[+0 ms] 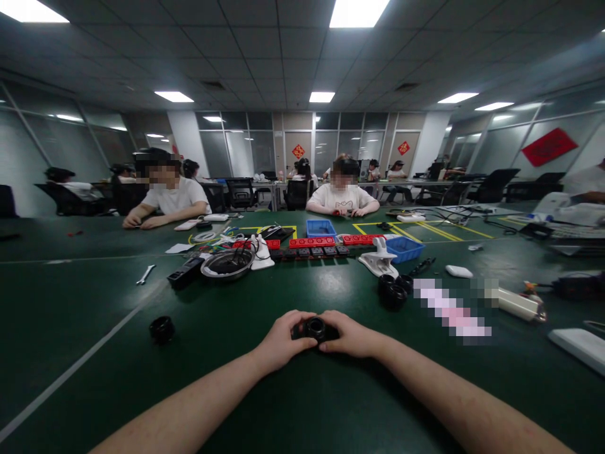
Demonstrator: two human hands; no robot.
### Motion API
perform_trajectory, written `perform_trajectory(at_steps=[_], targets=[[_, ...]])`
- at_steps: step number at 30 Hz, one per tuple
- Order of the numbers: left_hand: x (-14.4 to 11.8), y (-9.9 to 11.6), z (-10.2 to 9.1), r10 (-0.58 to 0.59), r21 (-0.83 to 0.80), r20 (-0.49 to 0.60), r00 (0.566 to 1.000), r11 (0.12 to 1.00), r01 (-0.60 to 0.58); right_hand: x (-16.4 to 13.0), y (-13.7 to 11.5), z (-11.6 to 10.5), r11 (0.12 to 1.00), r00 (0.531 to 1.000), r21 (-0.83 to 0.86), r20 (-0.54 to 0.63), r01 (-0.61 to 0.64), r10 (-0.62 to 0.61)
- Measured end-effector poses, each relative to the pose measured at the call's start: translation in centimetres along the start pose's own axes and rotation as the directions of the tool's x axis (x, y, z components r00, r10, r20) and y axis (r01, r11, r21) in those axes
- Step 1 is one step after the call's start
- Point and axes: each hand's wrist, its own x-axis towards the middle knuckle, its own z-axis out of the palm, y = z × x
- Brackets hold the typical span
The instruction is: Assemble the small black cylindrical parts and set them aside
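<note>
Between my two hands is a small black camera-like object (pixel 316 327) with a round, lens-like ring facing up. My left hand (pixel 285 338) grips its left end, thumb in front and fingers behind. On the other end, my right hand (pixel 348 335) is closed in the same way. My fingers hide much of its body, and I cannot tell whether it rests on the green table (pixel 227 403). Off to the left stands a short black ribbed cylinder (pixel 162 329). Several similar black cylinders (pixel 393 291) are grouped beyond my right hand.
Across the middle lie red and black socket strips (pixel 312 242), blue trays (pixel 320 228), a metal bowl (pixel 227 263), a white clip stand (pixel 379 258) and a black power strip (pixel 185 272). A wrench (pixel 146 275) lies left. Two people (pixel 343 192) sit opposite.
</note>
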Motion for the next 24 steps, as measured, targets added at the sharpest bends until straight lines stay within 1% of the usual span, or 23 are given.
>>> perform_trajectory(at_steps=[2,5,9,13,17,20,22,24], targets=[[0.0,-0.1,0.0,-0.001,0.003,0.006,1.000,1.000,0.001,0.1,0.4,-0.1,0.998,1.000,0.058,0.018,0.015,-0.016],[0.0,0.0,0.1,-0.005,0.016,0.010,1.000,1.000,0.005,0.2,0.7,0.2,0.996,0.999,0.076,-0.005,-0.042,0.043],[0.0,0.2,0.1,-0.034,0.015,-0.010,0.999,0.999,0.034,0.1,0.3,0.8,0.987,0.985,0.004,-0.068,-0.160,0.160],[0.1,0.1,0.4,-0.065,0.008,-0.050,0.997,0.998,0.065,0.2,-0.4,1.5,0.964,0.963,-0.115,-0.155,-0.238,0.219],[0.1,0.0,0.7,-0.093,0.020,-0.121,0.988,0.995,0.096,0.4,-1.1,2.2,0.925,0.944,-0.253,-0.242,-0.284,0.224],[0.1,0.3,0.8,-0.111,0.047,-0.156,0.982,0.992,0.120,0.3,-1.6,2.1,0.899,0.944,-0.332,-0.259,-0.286,0.205],[0.0,0.4,0.9,-0.118,0.070,-0.163,0.980,0.989,0.131,0.2,-1.9,1.7,0.902,0.943,-0.335,-0.277,-0.273,0.183],[-0.1,0.4,0.9,-0.104,0.086,-0.152,0.983,0.989,0.118,0.0,-2.1,1.3,0.929,0.943,-0.282,-0.295,-0.240,0.154]])
